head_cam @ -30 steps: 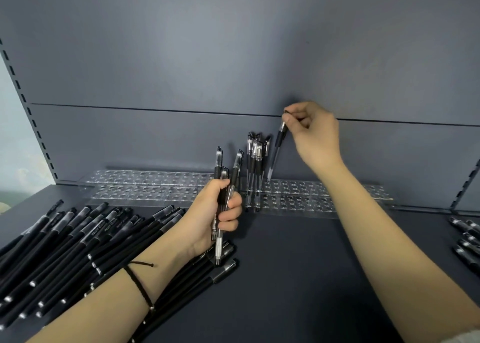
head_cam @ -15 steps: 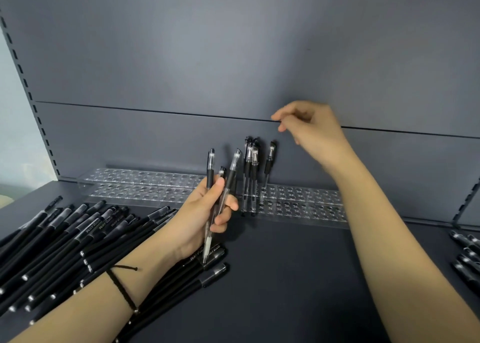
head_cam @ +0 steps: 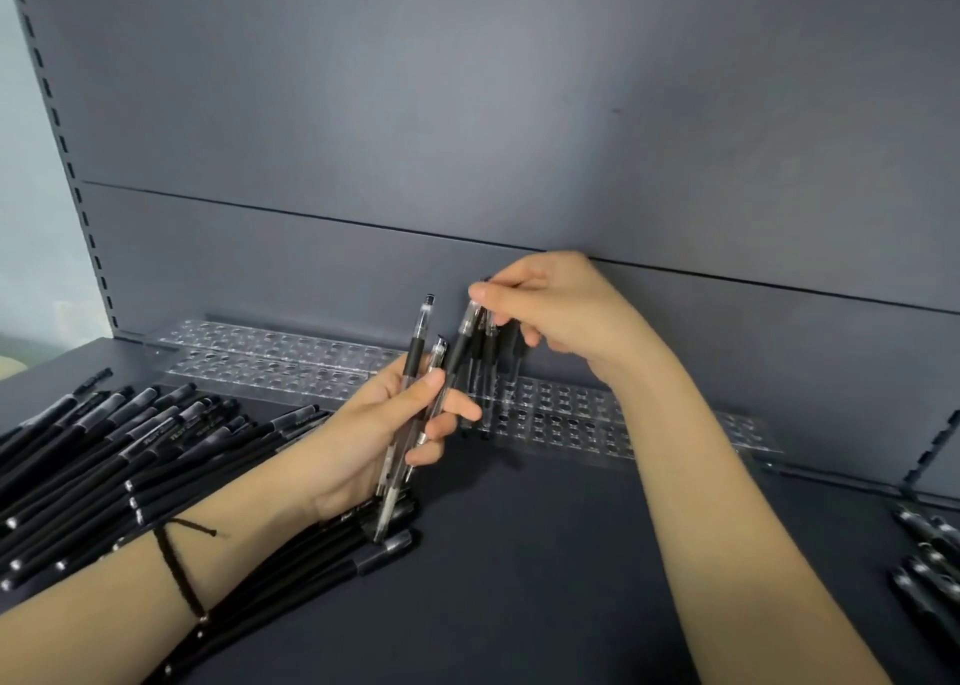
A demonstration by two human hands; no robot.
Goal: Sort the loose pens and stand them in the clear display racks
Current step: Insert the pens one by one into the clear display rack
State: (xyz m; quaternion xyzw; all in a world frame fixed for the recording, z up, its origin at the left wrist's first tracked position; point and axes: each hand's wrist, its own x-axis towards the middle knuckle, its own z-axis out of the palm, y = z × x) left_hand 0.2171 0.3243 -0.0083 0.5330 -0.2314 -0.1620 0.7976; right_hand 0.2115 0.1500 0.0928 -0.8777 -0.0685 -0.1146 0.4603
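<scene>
1. Gripped a small bunch of clear pens (head_cam: 415, 372) in the left hand (head_cam: 384, 424), fingers and thumb curled round them, ends pointing up to 12 o'clock.
2. Pinched the top of one leaning pen (head_cam: 464, 333) from that bunch with the right hand (head_cam: 566, 310), thumb and first finger closed on it, other fingers bent loosely.
3. Saw a few standing pens (head_cam: 489, 367) in the clear rack (head_cam: 291, 367), just behind both hands, at 1 o'clock from the left hand.
4. Saw the rack running along the back of the dark shelf (head_cam: 545, 554), from 10 o'clock to 3 o'clock.
5. Found a big pile of black pens (head_cam: 104, 456) lying at 8 o'clock, partly under the left arm.
6. Found more dark pens (head_cam: 930, 560) at 4 o'clock.
</scene>
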